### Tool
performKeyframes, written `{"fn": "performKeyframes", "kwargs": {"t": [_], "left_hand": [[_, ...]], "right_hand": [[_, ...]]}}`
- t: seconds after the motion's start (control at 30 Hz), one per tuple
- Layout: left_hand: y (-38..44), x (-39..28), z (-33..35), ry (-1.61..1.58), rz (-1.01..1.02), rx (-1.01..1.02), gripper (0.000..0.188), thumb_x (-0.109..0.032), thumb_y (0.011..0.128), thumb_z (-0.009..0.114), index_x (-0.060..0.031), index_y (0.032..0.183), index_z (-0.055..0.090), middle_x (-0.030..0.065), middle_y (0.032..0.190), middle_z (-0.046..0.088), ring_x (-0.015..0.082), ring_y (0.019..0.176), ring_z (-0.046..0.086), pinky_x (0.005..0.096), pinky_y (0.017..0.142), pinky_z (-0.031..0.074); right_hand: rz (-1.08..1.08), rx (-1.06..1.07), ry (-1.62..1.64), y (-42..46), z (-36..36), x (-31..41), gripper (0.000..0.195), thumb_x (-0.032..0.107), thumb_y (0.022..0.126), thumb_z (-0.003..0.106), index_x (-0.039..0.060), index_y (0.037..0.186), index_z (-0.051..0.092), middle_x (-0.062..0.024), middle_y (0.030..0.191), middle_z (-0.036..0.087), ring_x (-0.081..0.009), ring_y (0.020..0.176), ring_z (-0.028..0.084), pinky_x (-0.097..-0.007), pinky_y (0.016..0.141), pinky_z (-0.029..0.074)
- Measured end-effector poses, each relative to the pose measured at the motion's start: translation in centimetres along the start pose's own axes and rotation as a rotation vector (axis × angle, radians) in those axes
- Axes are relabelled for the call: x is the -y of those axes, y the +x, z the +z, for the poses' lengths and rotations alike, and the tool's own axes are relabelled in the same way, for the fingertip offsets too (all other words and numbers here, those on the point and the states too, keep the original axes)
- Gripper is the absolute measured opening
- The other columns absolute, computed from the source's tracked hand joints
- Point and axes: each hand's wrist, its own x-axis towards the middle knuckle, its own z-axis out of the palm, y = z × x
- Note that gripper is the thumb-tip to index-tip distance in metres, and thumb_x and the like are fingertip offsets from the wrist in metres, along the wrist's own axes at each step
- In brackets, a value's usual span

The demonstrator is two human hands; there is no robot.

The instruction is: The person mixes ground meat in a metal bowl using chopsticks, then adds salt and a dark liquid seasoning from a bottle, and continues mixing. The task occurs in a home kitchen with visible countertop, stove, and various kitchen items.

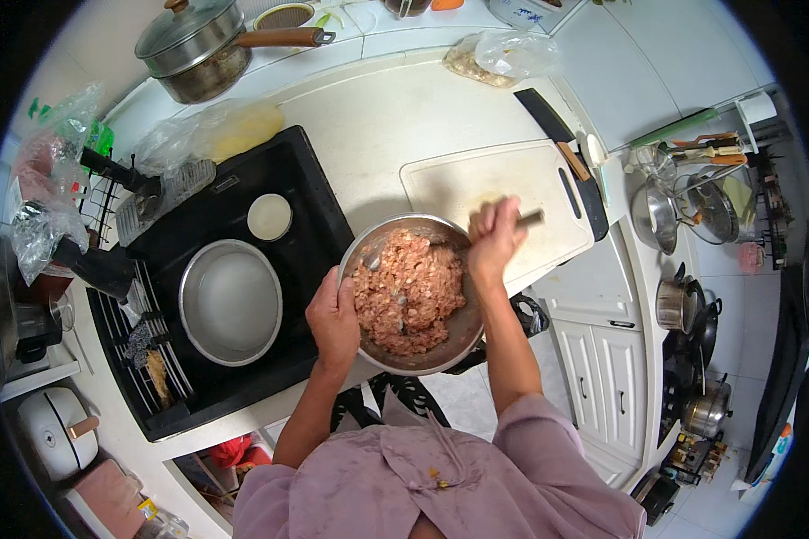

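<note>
A stainless steel mixing bowl (475,340) full of raw minced meat (408,296) is tilted at the counter's front edge, before my body. My left hand (334,316) grips the bowl's left rim, thumb on top and fingers around the outside. At the right rim, my right hand (493,236) is closed around a utensil handle (531,218), whose end sticks out past my fist. The hand and the utensil are blurred. What kind of utensil it is cannot be made out, as its working end is lost in the meat.
Left of the bowl is a black sink (310,269) with a metal basin (230,303) of cloudy liquid and a small white bowl (270,217). A white cutting board (458,168) lies behind my right hand, beside a black-sheathed knife (546,114). A lidded pot (202,67) stands on the back ledge.
</note>
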Motion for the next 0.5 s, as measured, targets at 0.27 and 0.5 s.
{"fn": "performKeyframes", "kwargs": {"t": [0.27,0.5], "left_hand": [[-0.1,-0.1,0.2,0.047,-0.002,-0.068,0.024,-0.008,0.095,0.055,0.0063,0.113,0.062,0.0228,0.1,0.068,0.0369,0.089,0.066,0.0383,0.079,0.051],[-0.2,0.3,0.6,0.042,0.028,-0.024,0.026,-0.01,0.096,0.056,0.0061,0.115,0.062,0.0227,0.102,0.068,0.0333,0.091,0.067,0.038,0.08,0.051]], "right_hand": [[0.032,0.339,-0.156,-10.2,1.1,1.4,0.05,0.037,0.104,0.043,0.0153,0.059,0.042,0.0008,0.052,0.04,-0.0115,0.045,0.037,-0.0292,0.04,0.03],[0.053,-0.024,-0.117,-2.1,-1.0,-0.4,0.048,0.045,0.103,0.045,0.0137,0.068,0.036,0.0028,0.054,0.033,-0.01,0.046,0.029,-0.0285,0.043,0.023]]}}
